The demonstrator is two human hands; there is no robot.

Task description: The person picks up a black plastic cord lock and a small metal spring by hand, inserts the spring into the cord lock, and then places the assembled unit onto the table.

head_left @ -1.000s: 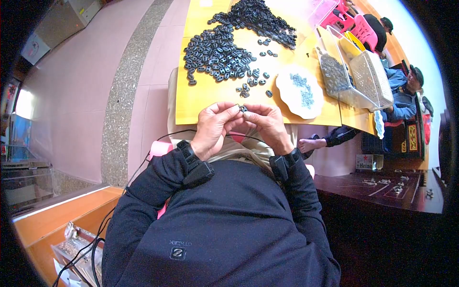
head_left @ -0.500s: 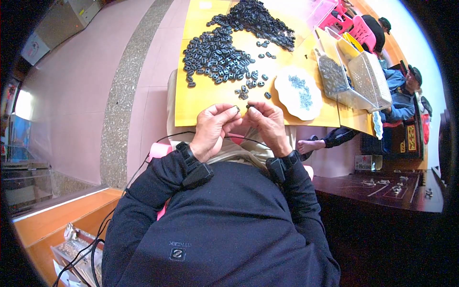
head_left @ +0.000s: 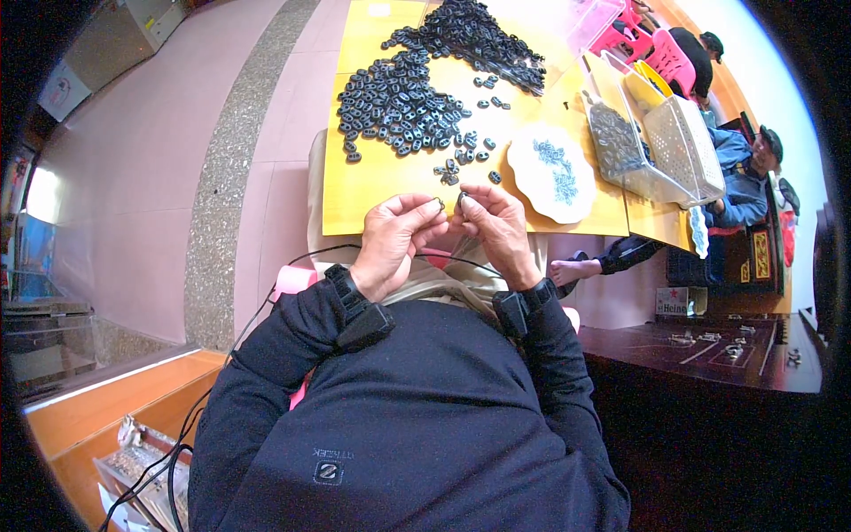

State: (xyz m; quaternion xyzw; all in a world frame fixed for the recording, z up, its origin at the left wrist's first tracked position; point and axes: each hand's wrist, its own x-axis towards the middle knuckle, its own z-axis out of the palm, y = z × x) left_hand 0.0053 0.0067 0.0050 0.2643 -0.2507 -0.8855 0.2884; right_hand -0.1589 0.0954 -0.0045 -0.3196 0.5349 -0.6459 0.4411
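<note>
Black piece (head_left: pixel 462 199), a small one, sits pinched between the thumb and forefinger of my right hand, over the near edge of the table. Going from the left, a speckled grey strip (head_left: pixel 235 151) runs along the pink floor (head_left: pixel 142 222). Then comes the yellow table (head_left: pixel 350 199), with a heap of black oval pieces (head_left: pixel 399 102) on it and a second dark heap (head_left: pixel 483 40) beyond. My left hand (head_left: pixel 394 235) is nearer me, thumb and forefinger pressed on a tiny bit (head_left: pixel 441 203), too small for me to tell what it is. My right hand (head_left: pixel 498 229) is just beside it, the fingertips of the two apart. Right of that is a white plate (head_left: pixel 525 182) with small bluish-grey bits (head_left: pixel 557 168) on it, then a clear tub (head_left: pixel 654 182) holding dark pieces, a white basket (head_left: pixel 684 133) against it, and a person in blue (head_left: pixel 747 191).
</note>
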